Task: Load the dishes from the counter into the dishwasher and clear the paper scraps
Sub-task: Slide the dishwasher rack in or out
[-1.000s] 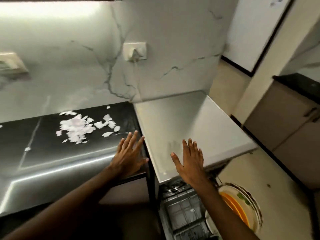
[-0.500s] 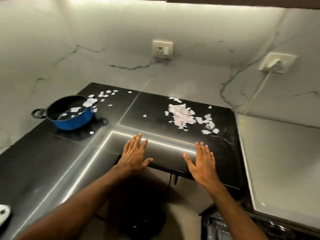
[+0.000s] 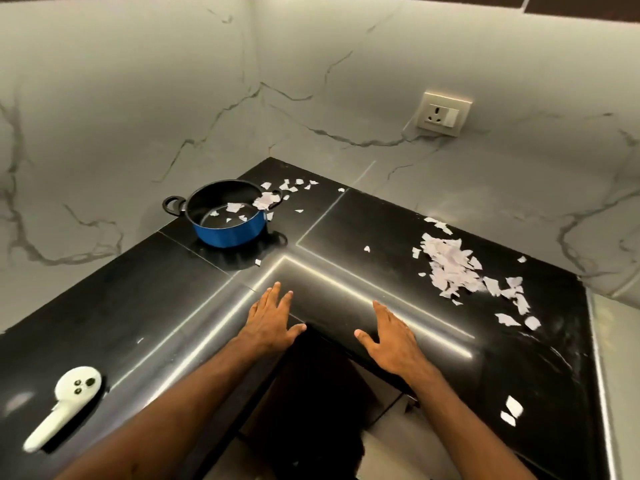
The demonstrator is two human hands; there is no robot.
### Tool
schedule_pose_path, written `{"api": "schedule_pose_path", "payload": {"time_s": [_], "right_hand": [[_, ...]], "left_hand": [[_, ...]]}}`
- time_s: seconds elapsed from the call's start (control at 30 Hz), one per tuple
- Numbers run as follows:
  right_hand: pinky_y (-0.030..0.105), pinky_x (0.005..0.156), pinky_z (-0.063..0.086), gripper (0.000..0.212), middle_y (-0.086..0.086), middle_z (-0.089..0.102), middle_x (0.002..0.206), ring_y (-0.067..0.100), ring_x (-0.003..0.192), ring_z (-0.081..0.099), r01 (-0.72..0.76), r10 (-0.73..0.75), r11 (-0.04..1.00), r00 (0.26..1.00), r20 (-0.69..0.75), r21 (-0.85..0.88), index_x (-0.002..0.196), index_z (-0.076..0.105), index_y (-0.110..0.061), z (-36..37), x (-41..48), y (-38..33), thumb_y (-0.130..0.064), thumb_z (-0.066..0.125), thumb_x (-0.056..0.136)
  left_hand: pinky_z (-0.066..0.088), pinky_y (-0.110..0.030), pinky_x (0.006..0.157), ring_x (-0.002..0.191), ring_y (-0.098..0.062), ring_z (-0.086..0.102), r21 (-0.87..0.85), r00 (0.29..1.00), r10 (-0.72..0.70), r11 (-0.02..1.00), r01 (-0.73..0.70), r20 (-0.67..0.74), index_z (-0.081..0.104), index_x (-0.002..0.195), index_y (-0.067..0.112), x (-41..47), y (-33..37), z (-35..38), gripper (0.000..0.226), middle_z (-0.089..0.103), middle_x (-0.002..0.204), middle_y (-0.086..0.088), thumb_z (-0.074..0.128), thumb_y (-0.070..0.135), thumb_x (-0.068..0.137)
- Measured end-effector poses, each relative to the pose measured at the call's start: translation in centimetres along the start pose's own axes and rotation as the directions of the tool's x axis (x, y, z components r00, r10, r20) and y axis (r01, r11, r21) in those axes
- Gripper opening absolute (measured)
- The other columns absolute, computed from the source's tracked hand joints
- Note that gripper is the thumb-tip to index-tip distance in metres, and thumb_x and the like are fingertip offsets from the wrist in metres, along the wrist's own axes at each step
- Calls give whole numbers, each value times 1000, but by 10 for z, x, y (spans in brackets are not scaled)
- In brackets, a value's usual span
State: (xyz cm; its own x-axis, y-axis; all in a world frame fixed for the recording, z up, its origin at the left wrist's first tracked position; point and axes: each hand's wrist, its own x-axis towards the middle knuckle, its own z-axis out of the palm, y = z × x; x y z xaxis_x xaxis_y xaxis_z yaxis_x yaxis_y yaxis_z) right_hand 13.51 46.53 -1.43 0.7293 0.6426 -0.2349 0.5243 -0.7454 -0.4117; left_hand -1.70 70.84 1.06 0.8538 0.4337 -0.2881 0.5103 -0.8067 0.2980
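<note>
1. Pot [image 3: 228, 216] is sitting upright at the inner corner of the counter [image 3: 104, 306], close to where the two walls meet and well apart from both hands. It is blue outside and dark inside, with one loop handle showing on its left.
2. Pot is holding several paper scraps [image 3: 232, 207] on its bottom. More are lying on the counter just behind and right of the rim. Cannot tell whether any is touching the rim.
3. Pile [image 3: 450, 268], the largest heap of scraps, is lying on the right run of the counter. Strays are trailing from it toward the front right edge.
4. Left hand [image 3: 273, 320] is reaching over the counter's inner front edge with fingers straight and palm down, grasping nothing. Right hand [image 3: 391, 337] is doing the same with its thumb spread. Cannot tell whether either palm is touching the surface.
5. Judgement: both hands are being kept flat and free between pot and pile, so either could be taken next. The pot is probably needing its scraps tipped out before loading.
6. Controller [image 3: 65, 407], white, is lying at the front left. Socket [image 3: 445, 114] is sitting on the right wall. No dishwasher is showing.
</note>
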Motion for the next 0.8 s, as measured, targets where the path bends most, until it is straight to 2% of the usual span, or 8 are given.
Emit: {"api": "schedule_pose_path", "payload": {"time_s": [0.13,0.27,0.43,0.5,0.57,0.63,0.7,0.8], "right_hand": [[41,122,31,86,5,27,168,25,153,31,29,-15,998,975,222,-63,164,18,-21,-3,61,-5,-60,55,97],[50,117,37,85,9,22,167,34,150,33,62,8,975,950,311,-215,162,18,-30,-11,128,-15,-61,57,94],[60,120,29,106,11,-1,172,40,156,11,80,57,944,916,398,-321,162,8,-45,-26,172,-29,-58,76,83],[62,121,25,120,10,-8,172,40,157,4,122,47,934,890,453,-337,161,5,-49,-32,200,-24,-60,85,73],[62,120,28,124,10,-10,172,43,156,7,167,37,912,876,480,-376,159,3,-53,-36,216,-25,-61,87,69],[58,117,36,124,12,-7,172,46,153,20,212,25,875,878,477,-435,159,2,-54,-38,224,-23,-60,88,69],[54,114,41,121,12,-2,172,44,149,30,258,1,847,874,487,-465,159,3,-53,-42,229,-21,-54,87,73],[53,109,44,116,11,1,172,40,148,35,294,-22,834,864,503,-466,159,4,-53,-47,230,-21,-45,87,78]], "left_hand": [[18,-49,126,157,-31,5,-80,996,-94,992,94,13,12,163,21,27,-12,-10,92,-4,171,-10,57,62,94],[17,-42,124,156,-32,11,-193,975,-217,956,223,52,16,163,17,60,-24,-30,90,5,170,-13,57,60,96],[29,-42,122,149,-28,33,-430,939,-344,845,318,19,29,159,12,87,-39,-49,87,31,164,-12,60,61,94],[31,-45,121,148,-29,35,-599,893,-446,698,392,65,28,160,15,103,-44,-52,94,32,164,-10,62,67,89],[35,-49,119,145,-31,40,-792,836,-532,447,415,137,24,160,19,118,-52,-58,120,32,164,-9,65,85,70],[42,-47,114,137,-32,47,-953,785,-593,95,288,179,25,159,17,137,-56,-63,121,34,163,-10,71,81,67],[42,-46,114,138,-35,46,-974,748,-631,-205,97,207,26,158,16,158,-57,-71,98,31,163,-13,73,59,84],[41,-50,115,143,-40,40,-906,695,-671,-418,-66,259,21,160,21,178,-63,-80,99,23,166,-14,76,53,85]]}}
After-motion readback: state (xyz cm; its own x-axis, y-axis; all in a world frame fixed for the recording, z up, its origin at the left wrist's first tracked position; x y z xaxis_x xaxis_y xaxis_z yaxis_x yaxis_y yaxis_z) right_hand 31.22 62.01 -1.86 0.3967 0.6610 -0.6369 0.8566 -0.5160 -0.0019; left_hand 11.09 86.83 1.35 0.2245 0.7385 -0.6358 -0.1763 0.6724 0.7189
